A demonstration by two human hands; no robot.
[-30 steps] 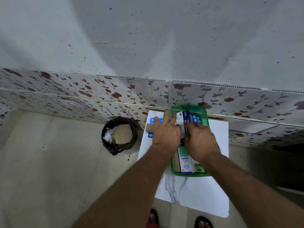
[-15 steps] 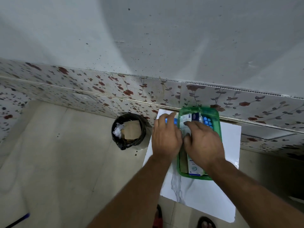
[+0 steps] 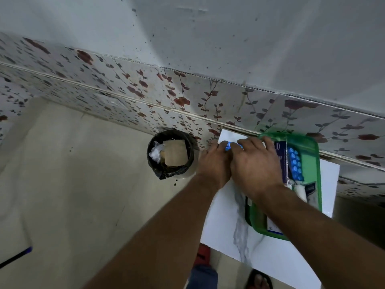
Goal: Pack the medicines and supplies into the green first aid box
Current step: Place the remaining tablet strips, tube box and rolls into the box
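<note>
Both hands are down at the far left corner of the white marble-patterned table (image 3: 260,253), pressed side by side. The left hand (image 3: 214,163) and the right hand (image 3: 255,165) meet over a blue blister pack (image 3: 229,146), of which only a sliver shows between the fingers; whether either hand has actually closed on it cannot be told, since the knuckles hide the fingertips. Just to the right sits the green first aid box (image 3: 312,163), open, its far edge close to the flower-patterned wall tiles (image 3: 177,94). Inside it: a dark blue carton (image 3: 281,151) at the far left, another blue blister strip (image 3: 294,163) beside it, and nearer, a white roll (image 3: 301,191) next to a small box, its label too blurred to read. The right forearm crosses the box's near left side and covers what lies there. Left of the table, on the floor, stands a black-lined bin (image 3: 170,155) with a piece of cardboard and some white wadding in it.
</note>
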